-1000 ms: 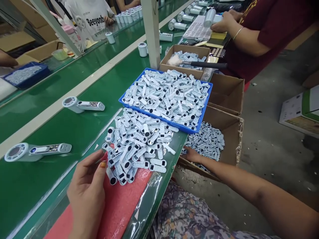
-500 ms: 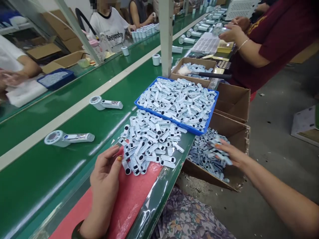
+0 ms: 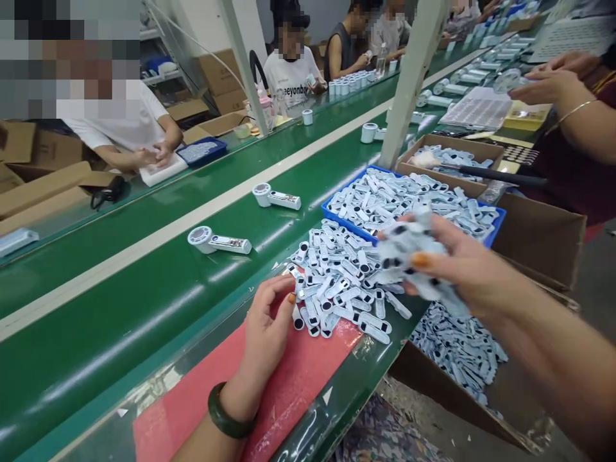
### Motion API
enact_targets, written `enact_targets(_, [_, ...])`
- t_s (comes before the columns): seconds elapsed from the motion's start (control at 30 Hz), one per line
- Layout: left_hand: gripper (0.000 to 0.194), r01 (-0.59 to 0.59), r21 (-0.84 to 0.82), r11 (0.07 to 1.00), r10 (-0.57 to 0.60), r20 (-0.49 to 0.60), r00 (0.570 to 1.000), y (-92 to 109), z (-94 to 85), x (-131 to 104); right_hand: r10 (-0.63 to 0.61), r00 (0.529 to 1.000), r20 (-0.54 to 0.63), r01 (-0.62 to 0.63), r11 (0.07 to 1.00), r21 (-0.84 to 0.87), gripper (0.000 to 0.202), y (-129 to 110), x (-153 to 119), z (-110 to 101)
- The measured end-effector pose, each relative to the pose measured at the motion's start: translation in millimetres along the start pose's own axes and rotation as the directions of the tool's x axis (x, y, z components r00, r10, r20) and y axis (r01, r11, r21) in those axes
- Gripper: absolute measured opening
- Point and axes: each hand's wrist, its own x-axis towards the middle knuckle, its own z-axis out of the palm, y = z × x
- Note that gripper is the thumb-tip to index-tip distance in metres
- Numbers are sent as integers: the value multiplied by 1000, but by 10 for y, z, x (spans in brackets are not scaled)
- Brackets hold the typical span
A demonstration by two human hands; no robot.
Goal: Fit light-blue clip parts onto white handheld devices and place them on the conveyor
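Observation:
My right hand (image 3: 462, 260) grips a loose handful of pale blue plastic strips (image 3: 402, 250) with black patches, slightly blurred, above the right side of a pile. That pile of the same strips (image 3: 337, 289) lies on a red mat (image 3: 293, 378) at the bench edge. At the pile's left edge is my left hand (image 3: 267, 324), palm inward, fingers bent and thumb apart, holding nothing that I can see. Behind the pile, a blue tray (image 3: 349, 222) is heaped with more strips. Below my right forearm, an open cardboard box (image 3: 433, 378) contains many more.
Two pale handheld devices (image 3: 219, 242) lie on the green conveyor (image 3: 144, 308). A post (image 3: 409, 83) rises beyond the tray. A smaller carton (image 3: 411, 154) holds strips, with a black-handled brush (image 3: 500, 174) across it. A co-worker's hands (image 3: 553, 80) are at far right; other people sit across the belt.
My right hand has come up from the cardboard box to above the pile, with a handful of strips in it. My left hand stays by the pile. The view has swung left.

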Motion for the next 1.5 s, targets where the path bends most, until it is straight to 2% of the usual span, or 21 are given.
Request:
enact_targets(0.03, [27,26,-39,999,-26,-2,1000,-6,-13,-5,-8,997,75,0,994,108,47,-99,128,193])
enact_targets(0.07, [30,52,-97,994,-52,-6,999,-16,-24,-12,-58,994,89,46,991,127,47,-188,228,383])
enact_targets(0.13, [36,87,-263,961,-94,-17,995,-48,-41,-25,-216,972,90,214,976,27,45,-328,353,731])
enact_targets(0.17, [39,93,-351,932,-107,-22,994,-66,-47,-30,-296,946,128,306,950,-62,44,-375,385,880])
enact_targets(0.23, [43,96,-474,875,-125,-30,992,-96,-56,-38,-438,862,256,492,845,-209,39,-425,416,1110])
enact_targets(0.3, [45,110,-499,859,-139,-21,990,-104,-68,-41,-517,776,360,620,729,-288,30,-434,430,1247])
enact_targets(0.37, [44,125,-450,884,-144,-8,990,-89,-85,-40,-547,737,398,671,665,-327,23,-422,446,1303])
enact_targets(0.57, [34,51,-225,973,-45,35,998,-14,-97,-20,-553,746,371,665,640,-385,25,-294,441,1179])
enact_targets(0.77, [27,-3,-137,991,6,26,1000,-1,-56,-9,-454,854,254,517,682,-518,25,-42,434,887])
enact_targets(0.9, [25,11,-123,992,-15,-28,999,7,-60,-11,-333,907,257,419,654,-629,28,14,524,717])
enact_targets(0.97, [24,24,-120,992,-31,-56,998,8,-70,-9,-303,914,270,404,613,-679,31,1,573,661])
enact_targets(1.03, [24,43,-126,991,-53,-75,996,1,-78,-6,-314,909,273,410,571,-711,45,-27,618,634])
enact_targets(1.13, [24,71,-141,987,-84,-90,992,-22,-87,-4,-330,909,253,405,564,-720,60,-71,684,648])
enact_targets(1.23, [24,82,-137,987,-95,-93,991,-49,-93,-5,-317,904,288,426,595,-682,64,-88,745,690])
enact_targets(1.33, [24,72,-115,991,-84,-101,991,-71,-97,-5,-318,893,319,450,576,-683,64,-83,775,695])
enact_targets(1.5, [24,83,-177,981,-102,-99,990,-92,-96,2,-252,946,205,316,567,-761,64,-125,755,607])
